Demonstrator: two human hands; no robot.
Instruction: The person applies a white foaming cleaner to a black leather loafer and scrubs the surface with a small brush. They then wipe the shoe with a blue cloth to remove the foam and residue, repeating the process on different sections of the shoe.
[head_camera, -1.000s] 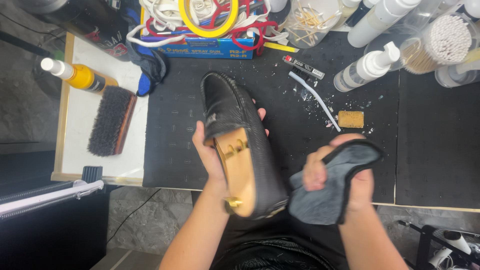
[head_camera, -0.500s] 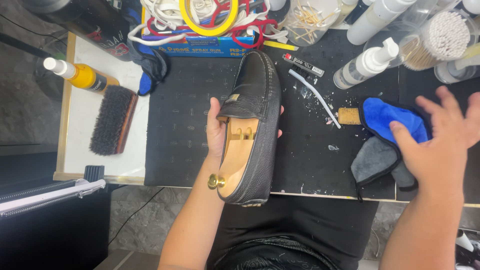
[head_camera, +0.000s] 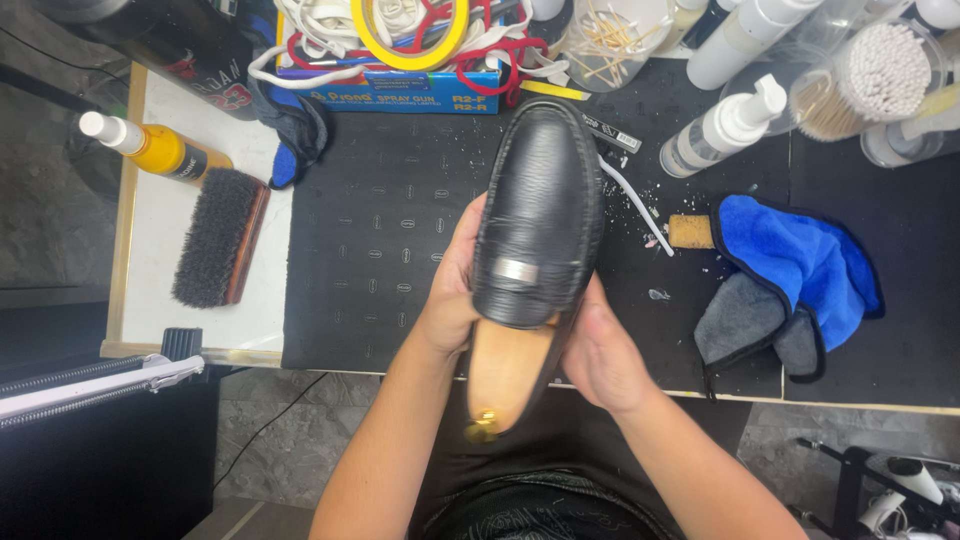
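Both hands cradle the black grained-leather loafer with a small metal bar on its vamp (head_camera: 538, 215) over the near edge of the black rubber work mat (head_camera: 390, 250). The left hand (head_camera: 452, 290) wraps its one flank, the right hand (head_camera: 597, 350) the other, both closed on it. A tan wooden shoe tree with a brass knob (head_camera: 497, 375) fills the heel, just below the grip. This looks like an inspection pause — the blue-and-grey microfibre cloth (head_camera: 790, 275) lies loose, well right of the grip. Turning the shoe would call for a firm two-sided hold — the smooth leather could slip.
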